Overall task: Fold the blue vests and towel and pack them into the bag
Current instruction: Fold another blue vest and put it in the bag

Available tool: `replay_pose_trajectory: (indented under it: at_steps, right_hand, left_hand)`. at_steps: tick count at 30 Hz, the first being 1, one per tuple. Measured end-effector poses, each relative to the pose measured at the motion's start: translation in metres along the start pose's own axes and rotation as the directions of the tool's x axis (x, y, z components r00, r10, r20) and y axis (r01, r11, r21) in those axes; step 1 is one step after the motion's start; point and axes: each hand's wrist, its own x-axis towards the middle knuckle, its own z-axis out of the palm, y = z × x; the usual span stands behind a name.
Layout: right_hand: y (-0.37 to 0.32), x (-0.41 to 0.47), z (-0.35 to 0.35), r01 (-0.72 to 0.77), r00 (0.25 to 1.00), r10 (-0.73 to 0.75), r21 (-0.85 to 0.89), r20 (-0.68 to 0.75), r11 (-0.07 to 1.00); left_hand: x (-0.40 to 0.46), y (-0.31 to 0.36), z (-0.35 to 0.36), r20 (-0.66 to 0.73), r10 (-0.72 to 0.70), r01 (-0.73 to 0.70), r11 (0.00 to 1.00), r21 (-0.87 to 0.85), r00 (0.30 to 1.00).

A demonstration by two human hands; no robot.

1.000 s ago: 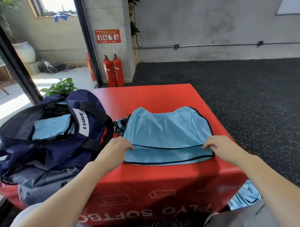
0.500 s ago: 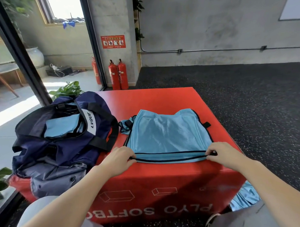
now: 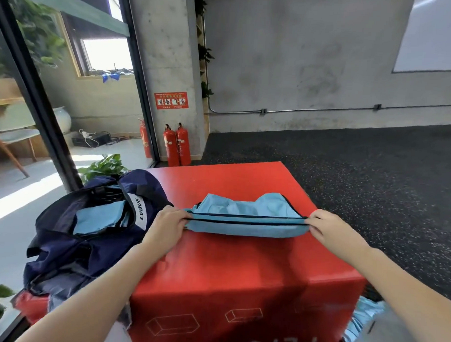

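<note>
A light blue vest (image 3: 245, 217) with black trim lies on the red soft box (image 3: 241, 268). My left hand (image 3: 167, 226) pinches its near left corner and my right hand (image 3: 331, 229) pinches its near right corner. Both lift the trimmed edge off the box top, stretched taut between them. The navy bag (image 3: 89, 232) stands open at the box's left side, with a folded light blue piece (image 3: 97, 218) inside. Another light blue cloth (image 3: 362, 319) hangs low at the right, near my lap.
Two red fire extinguishers (image 3: 176, 144) stand by a concrete pillar behind the box. A green plant (image 3: 104, 166) sits behind the bag, next to a glass wall. Dark speckled rubber floor (image 3: 359, 175) spreads to the right.
Both hands have raised the vest's near edge off the box and carried it away from me, over the rest of the vest. The camera has tilted upward.
</note>
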Motion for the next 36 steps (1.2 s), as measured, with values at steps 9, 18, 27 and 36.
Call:
replay_pose_trajectory:
  at_steps: [9, 18, 27, 36]
  right_hand:
    - [-0.029, 0.101, -0.189, -0.341, 0.807, 0.539, 0.556, -0.24, 0.758]
    - [-0.053, 0.139, -0.367, -0.203, 0.784, 0.51, 0.632, -0.352, 0.748]
    - [-0.069, 0.135, -0.435, -0.154, 0.818, 0.533, 0.81, -0.218, 0.566]
    - [-0.062, 0.149, -0.398, -0.181, 0.85, 0.505, 0.816, -0.152, 0.55]
  left_hand:
    - [0.104, 0.091, -0.155, -0.344, -0.092, 0.044, 0.988, -0.147, 0.934]
    - [0.143, 0.171, -0.338, -0.484, -0.046, -0.043, 0.984, -0.172, 0.874]
    - [0.12, 0.194, -0.415, -0.463, -0.058, -0.086, 0.955, -0.283, 0.884]
    - [0.113, 0.159, -0.391, -0.412, -0.096, -0.01, 0.968, -0.249, 0.906]
